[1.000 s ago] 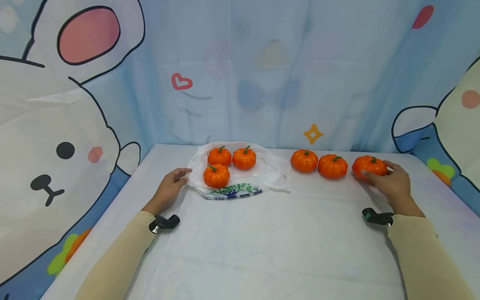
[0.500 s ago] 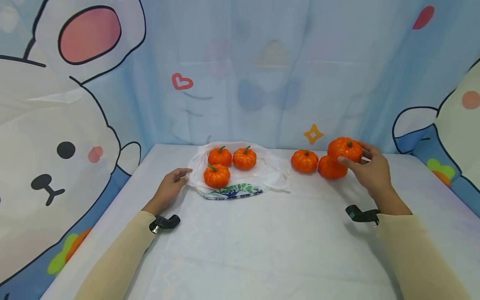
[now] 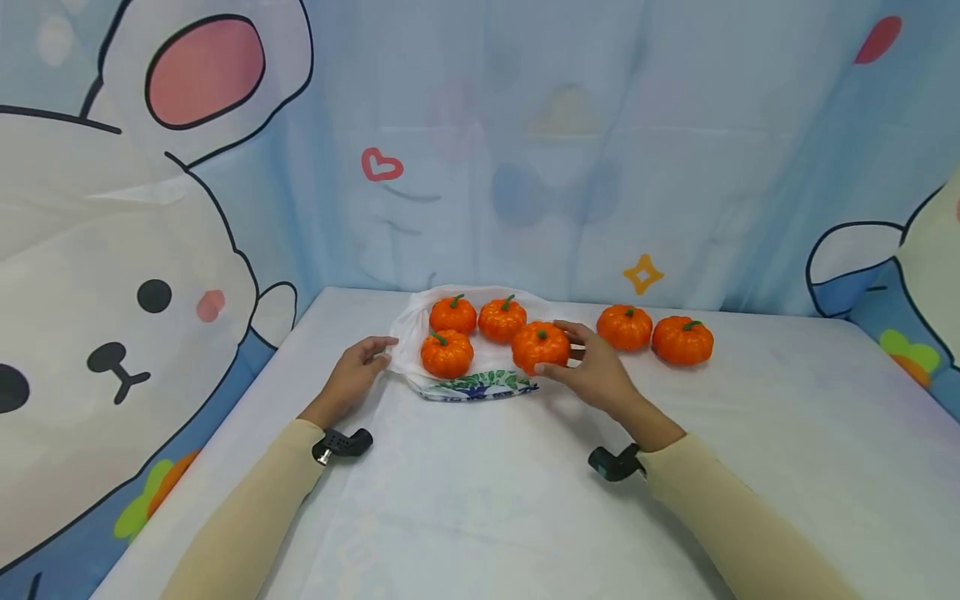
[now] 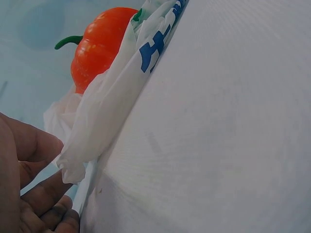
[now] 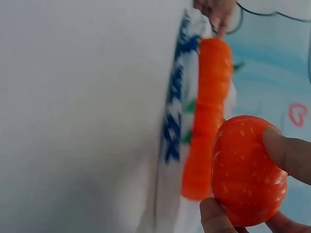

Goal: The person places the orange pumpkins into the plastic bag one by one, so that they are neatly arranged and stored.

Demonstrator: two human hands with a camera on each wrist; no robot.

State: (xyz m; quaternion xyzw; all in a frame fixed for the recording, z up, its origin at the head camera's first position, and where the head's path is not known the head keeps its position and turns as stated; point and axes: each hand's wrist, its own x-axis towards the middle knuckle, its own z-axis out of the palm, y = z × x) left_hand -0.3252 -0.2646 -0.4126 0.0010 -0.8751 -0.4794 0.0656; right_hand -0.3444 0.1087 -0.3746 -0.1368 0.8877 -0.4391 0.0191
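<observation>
Carried leftward past the two pumpkins [image 3: 682, 340] on the table [image 3: 487, 483], the held pumpkin [image 3: 540, 346] is now over the right part of the bag [image 3: 408, 342], thumb and fingers of the right hand [image 3: 598, 372] curled round it, while the left hand [image 3: 349, 379], well apart, pinches the bag's left edge. Whether the held pumpkin touches the bag cannot be told, its stem is hidden in the right wrist view, and the print [image 3: 487, 385] is blurred there. Three pumpkins [image 3: 447, 354] sit in the bag; the left wrist view shows just one, partly behind the bag's edge
</observation>
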